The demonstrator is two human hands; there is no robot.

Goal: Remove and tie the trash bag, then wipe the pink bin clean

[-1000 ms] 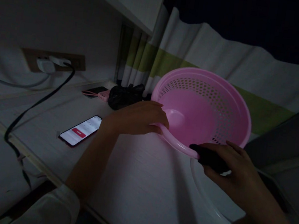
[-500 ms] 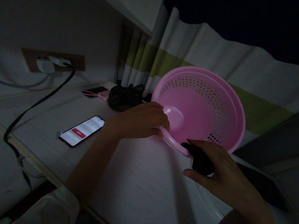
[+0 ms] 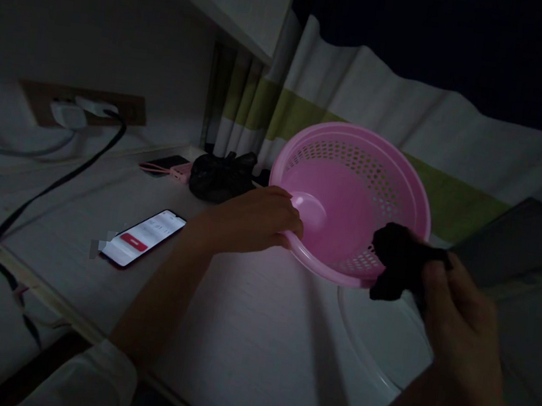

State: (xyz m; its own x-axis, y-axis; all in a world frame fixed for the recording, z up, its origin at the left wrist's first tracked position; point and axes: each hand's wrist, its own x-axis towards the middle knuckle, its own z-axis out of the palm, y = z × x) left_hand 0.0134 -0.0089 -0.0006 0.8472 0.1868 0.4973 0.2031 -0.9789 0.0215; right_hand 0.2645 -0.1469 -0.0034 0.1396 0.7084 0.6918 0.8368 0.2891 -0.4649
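Observation:
A pink plastic basket [image 3: 342, 192] with a perforated wall is tilted up, its open side facing me. My left hand [image 3: 263, 221] is closed around the near left part of its rim. In my right hand [image 3: 461, 308], pinched between thumb and fingers, is a black cloth [image 3: 400, 260]. The cloth hangs bunched at the right front of the rim, overlapping it in view; whether it touches the rim I cannot tell. Beneath the cloth, a clear round lid or dish [image 3: 378, 337] lies on the white table [image 3: 244, 332], partly hidden by my right arm.
A lit phone [image 3: 143, 239] lies left of my left forearm. Behind it are a pink power bank [image 3: 181, 171], a dark flat device [image 3: 159, 163] and a black plastic bag [image 3: 219, 176]. A black cable [image 3: 61, 182] runs from the wall socket [image 3: 133, 110] over the table edge. Curtains [image 3: 394, 99] hang behind.
My right hand has moved right, away from the front rim, and the black cloth now shows more fully. More of the clear round piece is visible. The left hand keeps its hold.

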